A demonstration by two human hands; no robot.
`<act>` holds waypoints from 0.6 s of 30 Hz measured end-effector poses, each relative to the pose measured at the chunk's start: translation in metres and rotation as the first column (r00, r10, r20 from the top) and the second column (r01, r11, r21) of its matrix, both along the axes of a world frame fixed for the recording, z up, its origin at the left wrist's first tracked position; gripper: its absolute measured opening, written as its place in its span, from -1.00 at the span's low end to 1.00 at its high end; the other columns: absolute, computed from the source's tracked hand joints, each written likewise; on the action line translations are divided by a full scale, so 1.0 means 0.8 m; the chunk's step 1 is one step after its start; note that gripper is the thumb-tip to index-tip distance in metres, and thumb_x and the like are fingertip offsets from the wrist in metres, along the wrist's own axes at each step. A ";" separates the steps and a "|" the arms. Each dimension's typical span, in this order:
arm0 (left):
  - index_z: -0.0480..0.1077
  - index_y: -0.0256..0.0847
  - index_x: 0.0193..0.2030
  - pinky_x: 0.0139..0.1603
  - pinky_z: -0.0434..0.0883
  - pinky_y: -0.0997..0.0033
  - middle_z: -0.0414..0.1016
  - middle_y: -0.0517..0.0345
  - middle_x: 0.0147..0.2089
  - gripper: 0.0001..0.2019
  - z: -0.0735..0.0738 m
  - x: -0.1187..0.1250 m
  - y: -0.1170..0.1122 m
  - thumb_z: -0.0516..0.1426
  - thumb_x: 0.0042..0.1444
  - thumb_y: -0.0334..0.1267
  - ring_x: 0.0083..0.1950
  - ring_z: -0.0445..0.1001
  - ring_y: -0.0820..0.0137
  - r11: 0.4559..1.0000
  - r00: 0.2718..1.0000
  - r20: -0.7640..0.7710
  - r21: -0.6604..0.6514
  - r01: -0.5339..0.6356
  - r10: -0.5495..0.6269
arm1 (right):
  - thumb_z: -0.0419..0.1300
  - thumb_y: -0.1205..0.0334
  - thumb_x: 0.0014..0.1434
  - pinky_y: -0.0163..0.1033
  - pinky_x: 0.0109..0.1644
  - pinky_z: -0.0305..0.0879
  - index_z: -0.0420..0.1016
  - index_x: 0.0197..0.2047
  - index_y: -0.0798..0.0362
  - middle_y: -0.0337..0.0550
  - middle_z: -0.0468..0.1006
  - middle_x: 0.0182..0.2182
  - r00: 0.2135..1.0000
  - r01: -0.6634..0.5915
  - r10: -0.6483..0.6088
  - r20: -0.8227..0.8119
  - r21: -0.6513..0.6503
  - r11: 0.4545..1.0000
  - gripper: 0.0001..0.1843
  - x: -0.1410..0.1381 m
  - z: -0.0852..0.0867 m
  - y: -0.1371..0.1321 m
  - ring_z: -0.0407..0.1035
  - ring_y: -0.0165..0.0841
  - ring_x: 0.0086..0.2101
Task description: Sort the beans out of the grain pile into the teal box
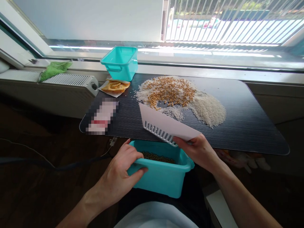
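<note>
My left hand (123, 167) grips the near left rim of a turquoise plastic bin (159, 177), which is below the table's front edge, close to my body. Small greenish-brown grains (158, 157) cover the bin's bottom. In my right hand (198, 150) is a flat white sheet (166, 122) together with a white slotted plastic piece (158, 131) along its lower edge; whether the two are joined I cannot tell. Both are tilted above the bin's far rim. Beyond them on the dark table lies a spread of white rice (210, 109) with yellowish chickpea-like grains (172, 88) scattered over its left part.
A second turquoise bin (120, 63) stands at the table's back left. Before it lies a yellow-orange cloth (116, 86) on white paper, with a blurred-out item (103, 115) nearer. A green cloth (55, 69) rests on the radiator (68, 79). Behind the dark table (249, 120) is a window.
</note>
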State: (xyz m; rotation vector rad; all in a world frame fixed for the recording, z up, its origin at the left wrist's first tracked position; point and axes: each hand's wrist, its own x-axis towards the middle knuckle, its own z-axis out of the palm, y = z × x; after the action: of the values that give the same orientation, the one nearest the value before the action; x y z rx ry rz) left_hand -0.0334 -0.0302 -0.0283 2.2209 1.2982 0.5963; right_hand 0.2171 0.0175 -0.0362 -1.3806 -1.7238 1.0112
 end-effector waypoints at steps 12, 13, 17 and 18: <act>0.34 -0.18 -0.26 0.35 0.04 -0.05 0.46 0.21 -0.28 -0.94 -0.001 0.000 0.001 0.11 0.10 -0.37 -0.10 0.43 0.34 1.000 1.000 -0.012 0.013 0.019 -0.019 | 0.23 0.11 -0.02 -0.30 -0.56 0.30 0.59 -0.52 0.14 -0.21 0.52 -0.66 0.922 0.367 -0.370 0.117 0.046 0.929 -0.74 0.022 0.001 0.009 0.41 -0.29 -0.59; 0.34 -0.18 -0.26 0.35 0.05 -0.05 0.46 0.21 -0.28 -0.94 -0.001 0.000 0.001 0.11 0.10 -0.37 -0.11 0.43 0.34 1.000 1.000 -0.013 0.012 0.022 -0.022 | 0.23 0.12 -0.01 -0.31 -0.56 0.30 0.59 -0.53 0.13 -0.22 0.51 -0.67 0.928 0.349 -0.353 0.117 0.054 0.935 -0.74 0.021 0.002 0.012 0.40 -0.30 -0.60; 0.35 -0.19 -0.27 0.34 0.08 -0.04 0.46 0.21 -0.29 -0.93 -0.001 0.000 0.002 0.12 0.08 -0.38 -0.12 0.43 0.34 1.000 1.000 -0.006 0.020 0.015 -0.015 | 0.21 0.19 0.01 -0.29 -0.42 0.39 0.63 -0.35 0.12 -0.23 0.60 -0.53 0.962 0.255 -0.261 0.080 0.075 0.964 -0.78 0.012 0.008 0.021 0.48 -0.26 -0.46; 0.36 -0.19 -0.27 0.34 0.08 -0.04 0.45 0.21 -0.29 -0.94 -0.001 0.000 0.002 0.12 0.08 -0.38 -0.12 0.43 0.34 1.000 1.000 -0.003 0.018 0.013 -0.013 | 0.20 0.20 0.02 -0.28 -0.37 0.41 0.63 -0.31 0.12 -0.23 0.62 -0.47 0.968 0.232 -0.237 0.076 0.070 0.970 -0.77 0.011 0.010 0.022 0.49 -0.24 -0.42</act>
State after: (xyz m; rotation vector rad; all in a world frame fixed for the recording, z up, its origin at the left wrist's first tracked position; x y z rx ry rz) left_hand -0.0331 -0.0288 -0.0288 2.2441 1.2830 0.6031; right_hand 0.2257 0.0348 -0.0282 -1.5650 -1.5905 0.7739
